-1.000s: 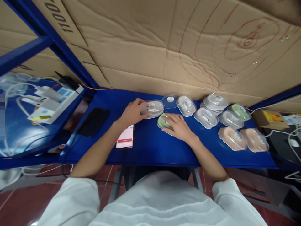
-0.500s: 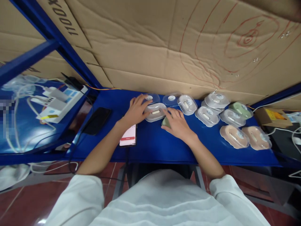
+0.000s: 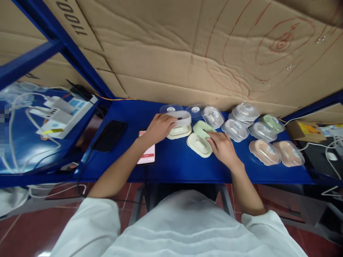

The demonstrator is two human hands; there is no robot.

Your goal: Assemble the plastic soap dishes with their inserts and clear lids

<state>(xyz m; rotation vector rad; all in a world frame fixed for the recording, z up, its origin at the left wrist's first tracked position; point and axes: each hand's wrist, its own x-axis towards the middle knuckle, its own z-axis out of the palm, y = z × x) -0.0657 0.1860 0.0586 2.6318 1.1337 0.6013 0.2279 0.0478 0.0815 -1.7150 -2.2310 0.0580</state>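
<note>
Sleeves [image 3: 89,225] of my pale shirt [image 3: 187,228] lie closest, and past them my bare forearms reach over the blue table [image 3: 171,167]. A lit phone [image 3: 147,157] lies there under my left wrist, which hides part of its screen. My right hand [image 3: 223,145] is curled, thumb and fingers pinching the right end of a green cover [image 3: 198,127]; the cover sits tilted at the far side of a cream base [image 3: 198,145], and I cannot tell whether the two touch. My left hand [image 3: 160,127], also bent closed, pinches the left end of a grey cover [image 3: 184,116] above a second cream base [image 3: 180,132], my fingers blocking that end. Off to my left lies a dark phone [image 3: 109,136]; to my right sit two peach boxes [image 3: 264,152] in clear plastic. Farther back stand grey boxes [image 3: 235,129] under clear lids, some overlapping, with a green box [image 3: 272,123] beside them. Two loose clear lids [image 3: 195,111] rest just beyond the grey cover, before a cardboard wall [image 3: 160,46] that closes off the back.
</note>
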